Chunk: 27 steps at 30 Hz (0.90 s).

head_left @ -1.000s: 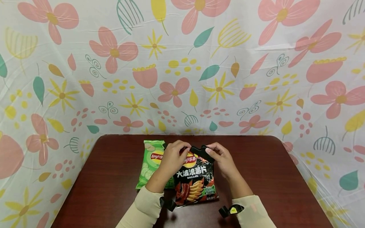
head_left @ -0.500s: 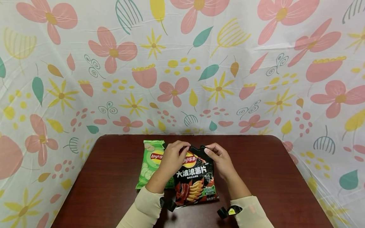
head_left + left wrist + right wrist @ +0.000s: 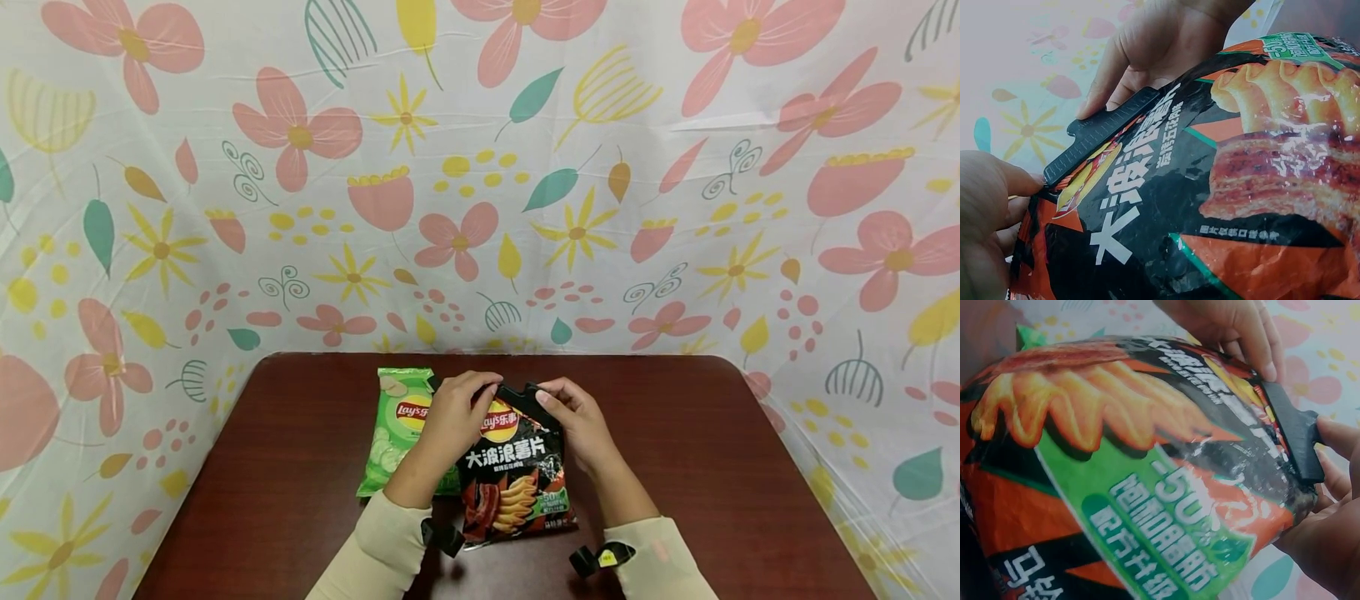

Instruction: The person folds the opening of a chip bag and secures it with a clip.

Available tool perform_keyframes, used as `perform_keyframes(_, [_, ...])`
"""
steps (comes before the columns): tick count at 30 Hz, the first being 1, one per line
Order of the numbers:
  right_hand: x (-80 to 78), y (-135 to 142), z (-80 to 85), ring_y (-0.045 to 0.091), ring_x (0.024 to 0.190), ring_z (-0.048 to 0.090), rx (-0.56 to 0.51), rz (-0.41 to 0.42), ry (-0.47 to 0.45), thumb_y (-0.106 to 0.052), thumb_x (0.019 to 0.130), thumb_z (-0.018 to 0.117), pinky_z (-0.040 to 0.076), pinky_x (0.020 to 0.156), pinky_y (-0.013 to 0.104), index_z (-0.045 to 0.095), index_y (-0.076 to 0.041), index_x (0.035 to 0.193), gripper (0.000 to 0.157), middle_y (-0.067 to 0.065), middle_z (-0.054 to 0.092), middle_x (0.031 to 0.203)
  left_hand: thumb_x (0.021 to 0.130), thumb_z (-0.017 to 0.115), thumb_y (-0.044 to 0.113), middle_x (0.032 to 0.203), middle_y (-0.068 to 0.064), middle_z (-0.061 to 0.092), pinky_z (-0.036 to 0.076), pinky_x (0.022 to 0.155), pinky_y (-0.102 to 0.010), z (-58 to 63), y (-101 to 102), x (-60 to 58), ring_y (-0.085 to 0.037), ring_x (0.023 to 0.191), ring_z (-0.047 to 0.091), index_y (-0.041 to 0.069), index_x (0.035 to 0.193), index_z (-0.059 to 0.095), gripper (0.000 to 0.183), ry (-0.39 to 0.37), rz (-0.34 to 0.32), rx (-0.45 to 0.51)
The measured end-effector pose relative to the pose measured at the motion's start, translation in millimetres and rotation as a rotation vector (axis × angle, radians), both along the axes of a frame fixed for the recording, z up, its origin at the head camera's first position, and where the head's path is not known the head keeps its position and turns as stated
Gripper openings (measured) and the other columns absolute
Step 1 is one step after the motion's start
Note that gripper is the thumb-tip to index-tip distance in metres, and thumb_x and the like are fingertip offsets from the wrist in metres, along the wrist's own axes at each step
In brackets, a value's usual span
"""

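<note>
A black and orange bag of potato chips [image 3: 510,475] is tilted up off the table between my hands. A black bag clip [image 3: 1100,137] lies along its top edge, over part of the logo. My left hand [image 3: 453,417] pinches the bag's upper left corner, right beside one end of the clip. At the other side, my right hand [image 3: 581,421] pinches the clip with thumb and fingers; the right wrist view shows the thumb on the clip's raised tab [image 3: 1307,425]. Some fingers are hidden behind the bag.
A green bag of potato chips [image 3: 390,429] lies to the left, partly covered by my left hand and the black bag. The dark red-brown wooden table [image 3: 300,467] ends at a flower-patterned cloth [image 3: 480,167] behind. Each wrist carries a small black camera.
My right hand has shifted slightly left with the clip, which now sits closer along the bag's top edge. My left hand has kept its pinch and barely moved.
</note>
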State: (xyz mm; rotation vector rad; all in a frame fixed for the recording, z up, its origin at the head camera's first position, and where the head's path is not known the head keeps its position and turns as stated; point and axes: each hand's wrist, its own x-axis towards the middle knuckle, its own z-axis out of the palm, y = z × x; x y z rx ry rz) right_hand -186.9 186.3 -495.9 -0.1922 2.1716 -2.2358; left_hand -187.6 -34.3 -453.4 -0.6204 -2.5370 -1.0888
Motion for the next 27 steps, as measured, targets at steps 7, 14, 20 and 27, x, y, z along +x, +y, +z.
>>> perform_keyframes(7, [1.3,0.3,0.5,0.016,0.083,0.066,0.004,-0.010,-0.049,-0.027,0.101,0.063,0.058,0.072,0.030,0.060,0.004,0.125,0.039,0.003,0.061,0.098,0.102,0.062,0.021,0.114,0.000,0.074,0.053,0.095,-0.043,-2.2,0.0,-1.5,-0.016,0.088,0.069,0.017,0.120,0.074,0.022,0.017,0.003,0.013])
perform_keyframes(14, [1.1,-0.4,-0.2,0.016,0.080,0.067,-0.016,-0.014,-0.067,-0.027,0.101,0.063,0.058,0.071,0.031,0.059,0.004,0.125,0.040,0.003,0.061,0.097,0.101,0.063,0.018,0.116,-0.001,0.074,0.051,0.098,-0.046,-1.1,-1.0,-1.3,-0.017,0.091,0.070,0.016,0.120,0.074,0.022,0.027,0.005,0.043])
perform_keyframes(20, [1.7,-0.1,-0.1,0.016,0.080,0.067,-0.020,-0.010,-0.070,-0.027,0.101,0.063,0.058,0.071,0.031,0.058,0.004,0.126,0.040,0.003,0.061,0.098,0.101,0.063,0.018,0.116,-0.001,0.073,0.050,0.100,-0.047,0.5,-2.1,-0.7,-0.018,0.097,0.071,0.017,0.120,0.074,0.022,0.024,0.026,0.047])
perform_keyframes(27, [1.6,1.4,-0.9,0.014,0.086,0.065,-0.014,-0.013,-0.056,-0.027,0.101,0.063,0.056,0.073,0.029,0.059,0.005,0.125,0.040,0.001,0.062,0.096,0.100,0.064,0.017,0.114,0.000,0.073,0.050,0.100,-0.047,0.8,-4.0,-1.9,-0.019,0.092,0.069,0.018,0.118,0.074,0.020,0.021,0.058,0.077])
